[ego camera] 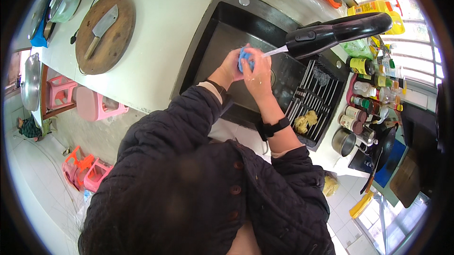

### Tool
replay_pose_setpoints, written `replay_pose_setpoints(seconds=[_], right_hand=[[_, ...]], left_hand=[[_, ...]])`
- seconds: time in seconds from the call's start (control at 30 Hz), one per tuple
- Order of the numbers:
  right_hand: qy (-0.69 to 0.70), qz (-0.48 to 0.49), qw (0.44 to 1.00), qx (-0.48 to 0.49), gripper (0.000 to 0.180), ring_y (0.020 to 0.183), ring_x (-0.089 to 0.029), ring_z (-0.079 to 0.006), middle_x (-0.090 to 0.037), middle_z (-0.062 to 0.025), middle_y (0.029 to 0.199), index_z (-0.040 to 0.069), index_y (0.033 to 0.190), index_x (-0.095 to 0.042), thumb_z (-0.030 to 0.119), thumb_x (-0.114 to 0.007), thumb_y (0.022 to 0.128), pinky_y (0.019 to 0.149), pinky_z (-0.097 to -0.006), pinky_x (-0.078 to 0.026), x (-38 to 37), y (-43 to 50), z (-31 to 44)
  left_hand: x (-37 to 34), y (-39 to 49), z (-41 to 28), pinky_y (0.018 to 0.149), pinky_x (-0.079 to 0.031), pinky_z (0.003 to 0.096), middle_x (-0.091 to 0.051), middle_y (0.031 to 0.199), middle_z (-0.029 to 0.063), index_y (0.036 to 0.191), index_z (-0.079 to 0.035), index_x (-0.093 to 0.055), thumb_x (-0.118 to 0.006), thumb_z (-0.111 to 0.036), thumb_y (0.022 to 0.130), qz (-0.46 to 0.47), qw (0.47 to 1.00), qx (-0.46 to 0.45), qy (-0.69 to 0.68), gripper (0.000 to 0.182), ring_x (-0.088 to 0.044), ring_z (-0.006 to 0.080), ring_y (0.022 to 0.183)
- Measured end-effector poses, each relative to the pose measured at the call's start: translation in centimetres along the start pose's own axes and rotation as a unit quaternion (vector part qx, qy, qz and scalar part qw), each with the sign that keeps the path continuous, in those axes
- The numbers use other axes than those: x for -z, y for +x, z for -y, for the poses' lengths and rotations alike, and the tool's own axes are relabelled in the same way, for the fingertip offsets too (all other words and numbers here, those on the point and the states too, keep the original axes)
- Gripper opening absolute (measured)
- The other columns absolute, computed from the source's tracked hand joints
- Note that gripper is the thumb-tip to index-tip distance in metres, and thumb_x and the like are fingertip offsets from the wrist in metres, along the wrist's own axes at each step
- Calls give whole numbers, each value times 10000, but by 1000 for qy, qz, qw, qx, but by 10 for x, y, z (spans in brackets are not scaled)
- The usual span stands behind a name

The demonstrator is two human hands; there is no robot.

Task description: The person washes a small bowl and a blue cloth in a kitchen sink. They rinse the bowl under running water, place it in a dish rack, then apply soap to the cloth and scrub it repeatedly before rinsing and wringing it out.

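Observation:
Over the black sink (221,38), both hands are wrapped around a small crumpled blue cloth or sponge (244,56). My left hand (232,64) cups it from the left. The fingers of my right hand (258,74) press on it from the right, and that hand looks wet. A stream of water (276,51) runs from the black faucet head (308,40) onto the right hand's fingers. Most of the blue piece is hidden by the fingers, so its exact kind cannot be told.
A drain rack (312,95) at the sink's right holds a yellowish crumpled cloth (305,122) and a grey scouring pad (321,77). Seasoning bottles (365,88) and a small metal pot (344,143) stand beyond. Leftward, a cleaver (105,20) lies on a round wooden chopping board (118,36).

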State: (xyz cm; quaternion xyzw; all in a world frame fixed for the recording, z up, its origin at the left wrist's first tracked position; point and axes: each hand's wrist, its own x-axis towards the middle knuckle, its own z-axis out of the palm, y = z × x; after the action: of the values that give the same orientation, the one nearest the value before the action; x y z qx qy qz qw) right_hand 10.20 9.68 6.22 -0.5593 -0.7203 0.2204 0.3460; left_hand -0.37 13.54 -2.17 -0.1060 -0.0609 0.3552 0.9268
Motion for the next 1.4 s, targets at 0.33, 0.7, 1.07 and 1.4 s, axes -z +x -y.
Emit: replay_pose_setpoints(seconds=[0.33,0.7,1.07,1.4], right_hand=[[-151,73,969,184,328,1295,-400,-368,-495,-114,1316,172,1085,-573,329,-666,813,1106,-591,-226,24,-15,-23],[17,7,987,161,108,1008,-519,-381,-582,-169,981,51,889,-554,151,-542,850,921,-474,-404,-19,-13,-40],[-50,102,943,-313,343,922,-618,-422,-662,-237,891,17,835,-669,266,-444,910,813,-486,-483,-44,37,-44],[147,-25,931,-333,526,866,-641,-182,-682,-72,913,19,988,-677,525,-555,913,798,-333,-499,4,2,-78]], left_hand=[[31,15,3,845,-537,307,-647,1084,63,1157,-71,-590,-468,-262,998,-11,998,65,13,276,-654,175,943],[46,8,6,753,-518,350,-634,983,65,1049,-96,-601,-468,-342,974,-239,936,-10,258,289,-622,187,888],[22,-10,21,589,-508,412,-627,819,79,933,-87,-611,-450,-374,948,-474,788,-37,392,329,-614,229,739],[-16,2,12,734,-534,371,-648,977,181,1082,42,-574,-751,-123,682,-468,690,-98,543,468,-655,286,753]])
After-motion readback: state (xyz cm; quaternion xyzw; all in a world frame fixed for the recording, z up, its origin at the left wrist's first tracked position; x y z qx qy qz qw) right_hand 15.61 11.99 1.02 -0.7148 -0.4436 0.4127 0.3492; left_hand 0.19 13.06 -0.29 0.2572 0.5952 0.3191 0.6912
